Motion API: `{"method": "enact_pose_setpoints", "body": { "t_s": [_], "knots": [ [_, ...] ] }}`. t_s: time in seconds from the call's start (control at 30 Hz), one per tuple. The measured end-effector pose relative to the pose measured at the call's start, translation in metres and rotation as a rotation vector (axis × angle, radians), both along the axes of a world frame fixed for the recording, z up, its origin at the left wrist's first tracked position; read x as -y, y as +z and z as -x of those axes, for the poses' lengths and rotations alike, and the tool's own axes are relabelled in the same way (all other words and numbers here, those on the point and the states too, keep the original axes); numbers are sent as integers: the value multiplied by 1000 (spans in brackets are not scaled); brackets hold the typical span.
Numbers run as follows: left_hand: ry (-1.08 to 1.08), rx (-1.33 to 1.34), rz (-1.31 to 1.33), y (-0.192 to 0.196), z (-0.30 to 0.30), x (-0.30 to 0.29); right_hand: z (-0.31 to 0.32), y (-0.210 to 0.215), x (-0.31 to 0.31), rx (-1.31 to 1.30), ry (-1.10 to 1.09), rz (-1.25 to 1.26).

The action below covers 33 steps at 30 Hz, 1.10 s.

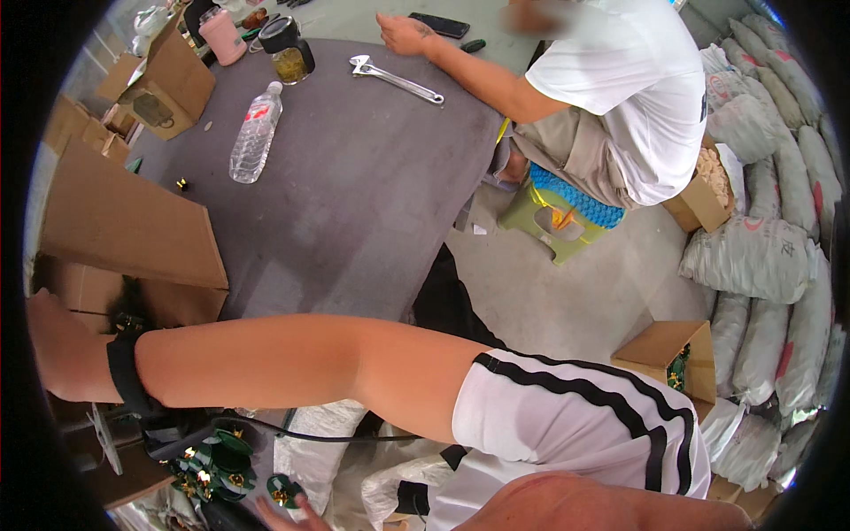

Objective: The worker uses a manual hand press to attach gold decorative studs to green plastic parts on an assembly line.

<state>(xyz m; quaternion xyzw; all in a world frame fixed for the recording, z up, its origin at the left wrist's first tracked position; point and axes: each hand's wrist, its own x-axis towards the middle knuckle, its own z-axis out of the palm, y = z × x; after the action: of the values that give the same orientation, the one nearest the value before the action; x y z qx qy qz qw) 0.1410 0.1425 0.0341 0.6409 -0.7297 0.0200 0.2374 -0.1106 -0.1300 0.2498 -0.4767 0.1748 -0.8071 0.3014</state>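
We note even, bright daylight, soft faint shadows on the grey table, mild glare on white sacks at right, strong fisheye bending toward a black rim, near forearm slightly blurred, far detail sharp.

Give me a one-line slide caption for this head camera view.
Right hand reaches into a cardboard box beside a grey table holding a water bottle and wrench.

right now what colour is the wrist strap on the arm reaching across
Black; the wrist strap shows plainly in the head view.
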Motion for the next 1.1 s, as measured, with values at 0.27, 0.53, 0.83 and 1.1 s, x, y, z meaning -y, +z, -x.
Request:
{"method": "enact_pose_setpoints", "body": {
  "t_s": [0.27,0.53,0.83,1.1],
  "knots": [
    [11,33,-132,-37,38,25,7,0,17,-68,-401,109],
    [110,-267,-32,-61,16,22,31,8,-6,42,-318,221],
    [-112,-868,-175,-18,90,77,56,-7,-15,-359,-357,36],
    [-338,-833,-43,-33,152,117,68,11,-23,-235,18,-13]
  ]
}}
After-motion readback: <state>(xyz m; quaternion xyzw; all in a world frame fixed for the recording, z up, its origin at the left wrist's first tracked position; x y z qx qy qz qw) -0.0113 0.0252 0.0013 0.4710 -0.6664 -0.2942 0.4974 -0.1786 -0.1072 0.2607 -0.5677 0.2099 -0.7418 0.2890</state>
